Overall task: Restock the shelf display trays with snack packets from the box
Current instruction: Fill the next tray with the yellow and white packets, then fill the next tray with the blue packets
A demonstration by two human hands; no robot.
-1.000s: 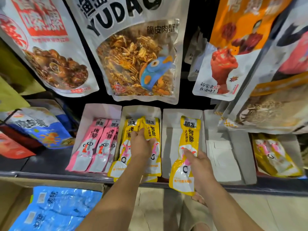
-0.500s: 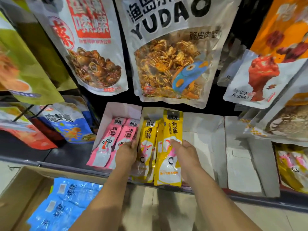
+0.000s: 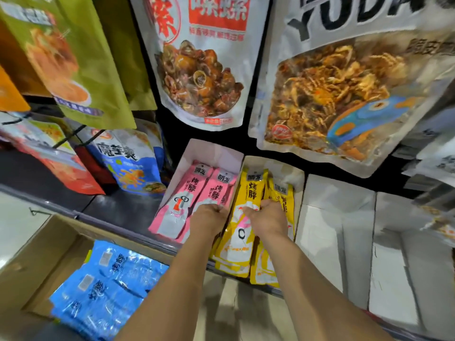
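Tidying, likely: right hand [image 3: 267,219] grips yellow packets [image 3: 253,189] in their tray [image 3: 291,169]; left hand [image 3: 209,219] beside it touches pink packets [image 3: 193,193], grip unclear.

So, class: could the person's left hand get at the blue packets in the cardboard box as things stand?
Probably yes. The left hand touches the pink packets above the open box, where the blue packets lie uncovered below the shelf edge. The right hand grips a yellow packet.
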